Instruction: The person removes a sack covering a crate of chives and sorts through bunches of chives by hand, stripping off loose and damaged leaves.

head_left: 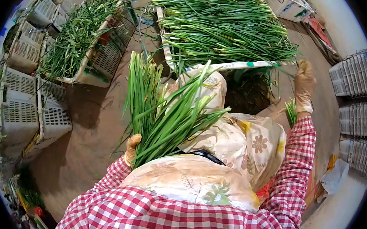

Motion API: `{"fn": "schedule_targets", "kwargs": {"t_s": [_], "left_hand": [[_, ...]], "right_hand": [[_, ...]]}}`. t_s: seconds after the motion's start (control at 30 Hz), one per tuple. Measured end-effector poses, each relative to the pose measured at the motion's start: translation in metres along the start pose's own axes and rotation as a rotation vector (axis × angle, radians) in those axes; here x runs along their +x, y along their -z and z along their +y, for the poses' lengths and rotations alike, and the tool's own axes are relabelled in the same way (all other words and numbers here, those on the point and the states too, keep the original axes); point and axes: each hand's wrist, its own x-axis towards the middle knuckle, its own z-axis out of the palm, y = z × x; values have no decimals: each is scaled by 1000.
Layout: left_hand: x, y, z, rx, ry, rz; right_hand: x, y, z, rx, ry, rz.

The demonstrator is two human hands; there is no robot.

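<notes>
My left hand (131,150), in a tan glove, is closed round the lower end of a large bunch of long green stalks (162,117) that fans out over my lap. Out to the right, my right hand (305,82), also gloved, is raised beside the corner of a white crate (276,63). Its fingers are curled together, and a thin green strand runs from them toward the crate. The crate is heaped with green stalks (228,24) lying crosswise. Below my right wrist shows a small green bunch (291,112).
A second crate (77,79) full of loose green leaves (78,35) stands at the left. White perforated crates (19,116) line the far left, and more are stacked (356,75) along the right wall. A pale plastic bag (335,177) lies at the lower right.
</notes>
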Motion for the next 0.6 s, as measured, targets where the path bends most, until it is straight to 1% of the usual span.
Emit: {"fn": "schedule_targets", "kwargs": {"t_s": [0.03, 0.07, 0.1, 0.13, 0.17, 0.2, 0.27, 0.33, 0.4, 0.47, 0.53, 0.6], "left_hand": [[0, 2, 0, -2, 10, -12], [0, 1, 1, 0, 6, -11], [-1, 0, 1, 37, -13, 33], [-1, 0, -1, 73, -32, 76], [-2, 8, -1, 82, -35, 48], [-3, 0, -3, 82, -29, 58], [1, -22, -5, 49, -39, 18], [0, -19, -7, 46, -33, 49], [1, -23, -6, 58, -12, 5], [1, -15, -4, 46, 2, -7], [0, -27, -2, 77, 56, 46], [-2, -42, -1, 30, 62, 22]], "right_hand": [[-7, 9, -2, -149, -76, -150], [-17, 2, 3, -144, -74, -150], [-30, -12, 12, -252, 88, -184], [-35, -2, -2, 44, 43, -360], [-40, 9, -16, 330, -52, -526], [-42, 46, -63, 1028, -383, -800], [-60, 76, -98, 1208, -261, -920], [-85, 82, -141, 1238, -48, -794], [-102, 56, -152, 767, 576, -586], [-115, 63, -162, 573, 502, -839], [-124, 58, -165, 578, 482, -812], [-132, 50, -165, 676, 306, -760]]}}
